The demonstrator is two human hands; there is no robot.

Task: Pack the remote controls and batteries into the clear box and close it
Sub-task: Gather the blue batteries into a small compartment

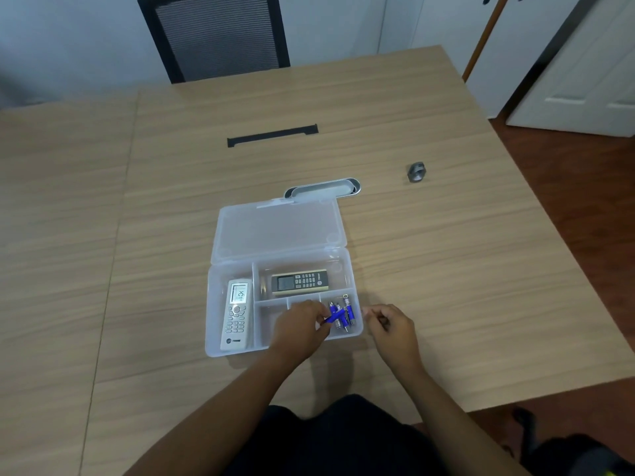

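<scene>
The clear box (212,304) lies open near the table's front, its lid (278,231) folded back flat. A white remote (237,316) fills the tall left compartment. A dark remote with a gold edge (299,280) lies across the upper right compartment. Several blue batteries (345,312) sit in the small lower right compartment. My left hand (300,326) reaches over the lower middle compartments and pinches one blue battery (332,317) above that pile. My right hand (390,326) rests on the table just right of the box, fingers curled, nothing visible in it.
A grey oval cable grommet (323,187) is set into the table behind the lid. A black strip (272,135) lies farther back. A small grey object (416,172) stands at the right. A mesh office chair (214,36) faces the far edge.
</scene>
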